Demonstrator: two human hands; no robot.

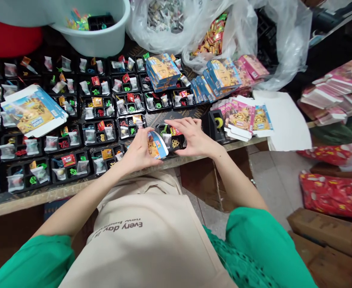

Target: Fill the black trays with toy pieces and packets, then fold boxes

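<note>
Head view: hands [166, 144] around black tray [171, 138] (crosswise).

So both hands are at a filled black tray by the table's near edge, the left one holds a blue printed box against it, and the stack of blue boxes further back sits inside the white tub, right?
Not quite. In the head view the stack of blue boxes rests on the black trays spread over the table, beside the white tub, not inside it. The rest holds: left hand holds the blue printed box against the black tray, right hand on it.

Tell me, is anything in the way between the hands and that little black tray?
Nothing visible. The right hand already rests on the small black tray of toys. The left hand holds a blue printed box right against the tray's near left edge, with no gap or object between.
</note>
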